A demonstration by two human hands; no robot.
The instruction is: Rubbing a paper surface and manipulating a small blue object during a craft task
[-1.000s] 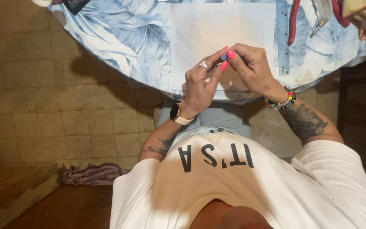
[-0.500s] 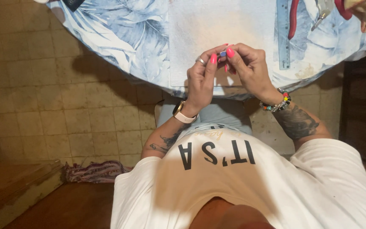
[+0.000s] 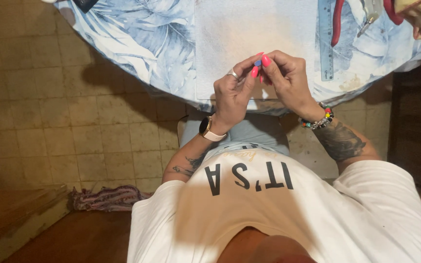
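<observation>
My left hand [image 3: 232,92] and my right hand [image 3: 288,80] meet fingertip to fingertip over the near edge of a round table with a blue leaf-print cloth [image 3: 137,44]. Between the fingertips sits a tiny blue bead-like piece [image 3: 258,63], pinched by both hands. My nails are bright pink. The left wrist carries a watch, the right wrist a beaded bracelet. A pale rectangular work mat [image 3: 249,29] lies on the cloth just beyond my hands.
A blue ruler [image 3: 325,41] lies right of the mat. Red-handled pliers [image 3: 339,22] rest farther right, with another tool beside them. A tiled floor [image 3: 40,107] spreads to the left, with a striped cloth [image 3: 105,197] bunched on it.
Both hands have stayed pinched together on the small piece and shifted slightly away from me over the mat. The view has tilted a little.
</observation>
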